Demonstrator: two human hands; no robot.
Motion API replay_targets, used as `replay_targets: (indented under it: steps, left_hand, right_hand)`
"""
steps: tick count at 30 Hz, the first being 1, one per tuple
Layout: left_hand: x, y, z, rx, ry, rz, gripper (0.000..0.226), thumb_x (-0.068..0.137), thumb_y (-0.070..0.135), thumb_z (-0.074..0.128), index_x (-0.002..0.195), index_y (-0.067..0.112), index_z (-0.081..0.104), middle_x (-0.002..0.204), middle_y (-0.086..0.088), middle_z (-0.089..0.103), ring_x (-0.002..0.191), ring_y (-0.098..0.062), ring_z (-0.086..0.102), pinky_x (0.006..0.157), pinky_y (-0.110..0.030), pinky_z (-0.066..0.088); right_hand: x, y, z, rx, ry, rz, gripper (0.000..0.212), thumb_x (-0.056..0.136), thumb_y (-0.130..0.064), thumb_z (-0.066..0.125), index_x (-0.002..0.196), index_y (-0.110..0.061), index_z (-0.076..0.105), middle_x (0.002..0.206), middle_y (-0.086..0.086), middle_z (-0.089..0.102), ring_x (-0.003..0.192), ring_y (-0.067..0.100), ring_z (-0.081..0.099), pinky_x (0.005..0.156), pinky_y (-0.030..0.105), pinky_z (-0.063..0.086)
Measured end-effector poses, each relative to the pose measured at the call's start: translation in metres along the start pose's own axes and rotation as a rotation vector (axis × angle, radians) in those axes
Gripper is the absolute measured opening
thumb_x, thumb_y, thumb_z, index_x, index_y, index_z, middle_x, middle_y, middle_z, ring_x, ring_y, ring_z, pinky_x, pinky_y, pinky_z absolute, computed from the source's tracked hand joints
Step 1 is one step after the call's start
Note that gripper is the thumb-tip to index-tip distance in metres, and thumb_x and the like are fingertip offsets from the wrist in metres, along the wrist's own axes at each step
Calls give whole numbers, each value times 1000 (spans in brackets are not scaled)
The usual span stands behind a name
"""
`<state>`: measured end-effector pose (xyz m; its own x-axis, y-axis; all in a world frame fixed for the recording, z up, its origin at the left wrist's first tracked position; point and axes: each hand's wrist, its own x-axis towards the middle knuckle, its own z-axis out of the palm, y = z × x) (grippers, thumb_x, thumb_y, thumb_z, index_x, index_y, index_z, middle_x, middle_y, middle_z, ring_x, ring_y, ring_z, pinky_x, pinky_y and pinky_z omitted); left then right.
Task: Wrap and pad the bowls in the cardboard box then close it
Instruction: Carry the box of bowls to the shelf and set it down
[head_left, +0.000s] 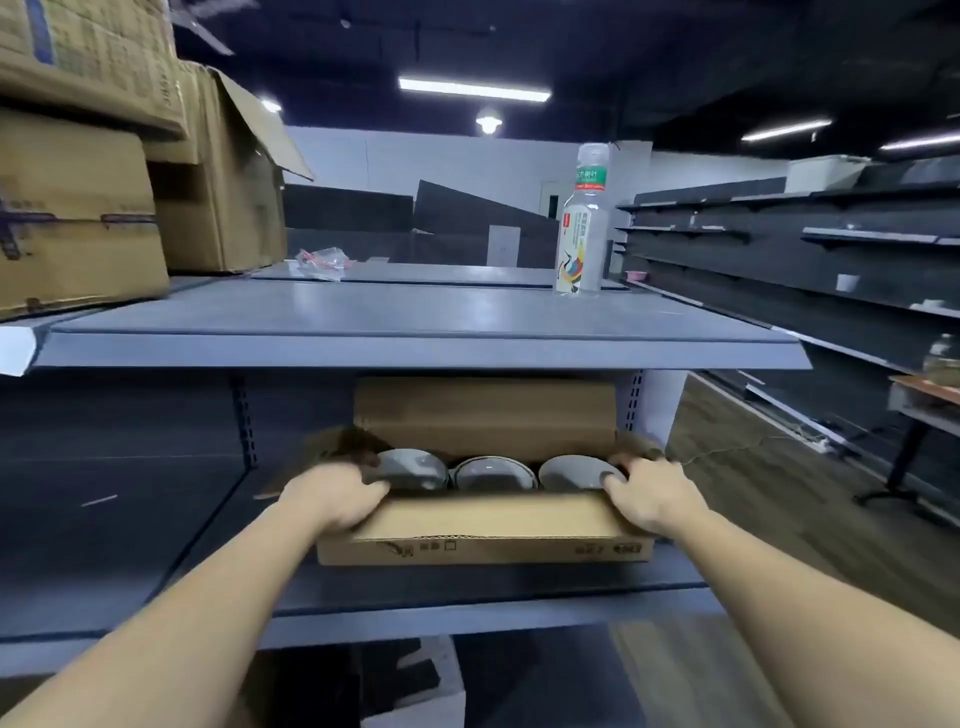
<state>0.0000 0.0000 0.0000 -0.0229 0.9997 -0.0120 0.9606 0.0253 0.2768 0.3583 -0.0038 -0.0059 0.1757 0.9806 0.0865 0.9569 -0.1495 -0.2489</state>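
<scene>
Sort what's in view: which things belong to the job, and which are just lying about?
Job:
- cardboard box, open, on the lower shelf
- three bowls inside it, unwrapped
- left hand and right hand, each gripping one end of the box

Lying about, on the upper shelf:
- bottle
- plastic bag
- stacked cartons

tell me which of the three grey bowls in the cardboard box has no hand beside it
The middle grey bowl: the left hand grips the brown cardboard box beside the left bowl, the right hand beside the right bowl.
</scene>
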Motion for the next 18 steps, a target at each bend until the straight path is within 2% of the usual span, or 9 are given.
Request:
replay_targets:
  steps: [2, 5, 9, 13, 14, 16, 18]
  left_hand:
    - [6, -3, -1, 14, 12, -7, 49, 97, 50, 37, 140, 30, 46, 142, -6, 52, 121, -27, 53, 97, -36, 44]
    - [13, -13, 1, -27, 59, 13, 48, 94, 52, 42, 139, 34, 46, 144, -3, 49, 125, -26, 49, 102, -38, 43]
    - [27, -34, 12, -103, 54, -74, 73, 80, 71, 40, 146, 41, 31, 152, -3, 39, 132, -31, 44, 103, -48, 43]
    - [34, -34, 21, -238, 65, -167, 76, 92, 55, 51, 154, 28, 18, 153, -9, 38, 131, -33, 46, 98, -39, 43]
    - [34, -32, 24, -287, 76, -182, 73, 93, 50, 53, 154, 26, 20, 149, -11, 43, 127, -35, 50, 92, -38, 44]
    - [36, -31, 32, -435, 153, -216, 57, 95, 39, 55, 146, 23, 36, 134, -16, 58, 103, -34, 58, 78, -36, 43]
    - [38, -29, 38, -550, 248, -270, 40, 94, 33, 56, 133, 21, 51, 120, -17, 64, 85, -29, 54, 71, -35, 41]
  right_hand:
    - [8, -2, 3, 16, -18, 31, 48, 96, -48, 36, 134, -24, 53, 129, 12, 59, 119, 35, 51, 96, 41, 45]
    - [22, 0, 8, 55, -36, 41, 48, 97, -47, 37, 141, -30, 44, 136, 9, 54, 121, 32, 53, 97, 42, 46]
    - [36, 11, 17, 100, 87, 72, 46, 97, -43, 40, 140, -28, 42, 139, 8, 50, 124, 30, 49, 94, 38, 46]
    - [46, 17, 30, 197, 65, 163, 51, 97, -43, 38, 144, -23, 35, 141, 11, 47, 121, 34, 51, 92, 38, 46]
    - [48, 18, 33, 211, 79, 168, 51, 97, -42, 38, 145, -24, 34, 139, 11, 49, 120, 35, 52, 90, 38, 45]
    - [50, 18, 40, 219, 134, 175, 47, 97, -40, 40, 140, -20, 38, 129, 14, 55, 114, 37, 55, 82, 37, 43]
    - [50, 19, 44, 217, 182, 196, 39, 96, -39, 42, 128, -15, 44, 119, 16, 60, 109, 38, 57, 77, 37, 40]
